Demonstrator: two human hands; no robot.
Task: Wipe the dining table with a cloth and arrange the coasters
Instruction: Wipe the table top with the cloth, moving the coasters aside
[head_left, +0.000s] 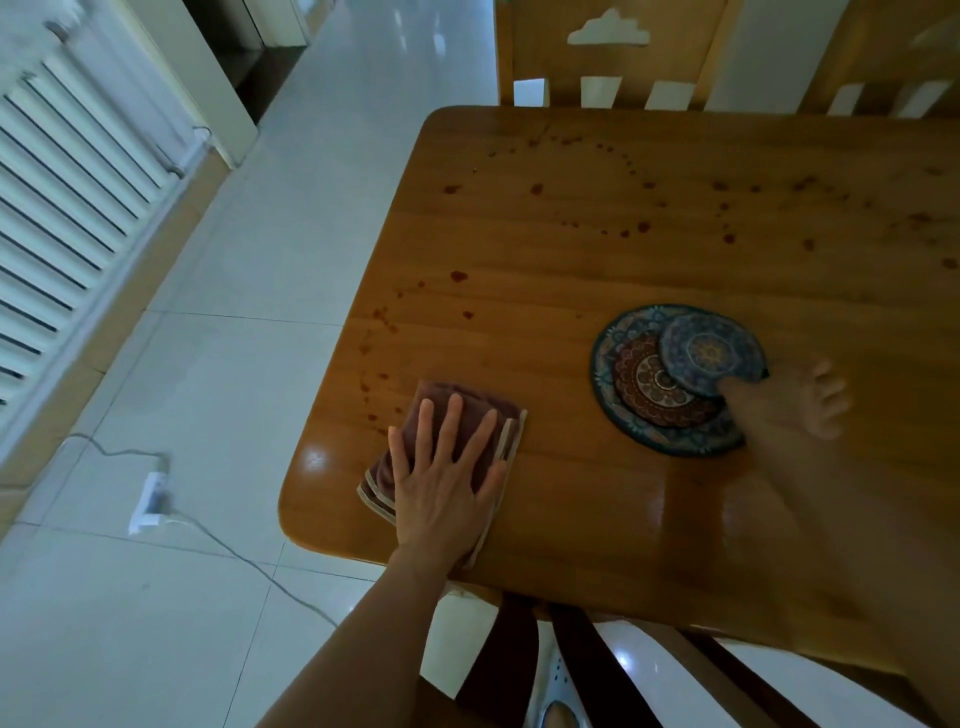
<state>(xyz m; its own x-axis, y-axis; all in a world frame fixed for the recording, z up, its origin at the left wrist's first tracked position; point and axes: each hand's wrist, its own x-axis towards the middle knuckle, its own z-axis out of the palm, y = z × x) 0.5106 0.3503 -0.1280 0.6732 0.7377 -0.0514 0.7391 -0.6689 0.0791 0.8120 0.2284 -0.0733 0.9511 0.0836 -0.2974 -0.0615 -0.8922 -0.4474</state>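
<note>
A wooden dining table (597, 249) carries many dark red-brown spots across its far and left parts. My left hand (447, 467) lies flat, fingers spread, on a folded brown cloth (467, 410) near the table's front left corner. To the right, a small blue patterned coaster (709, 353) rests tilted on a larger round patterned coaster (649, 395). My right hand (795, 405), blurred, pinches the small coaster's lower right edge.
Two wooden chairs stand behind the table: one (608, 57) with a cloud cut-out, another (893, 57) at far right. A white radiator (67, 171) lines the left wall. A white power strip (148, 501) with cables lies on the tiled floor.
</note>
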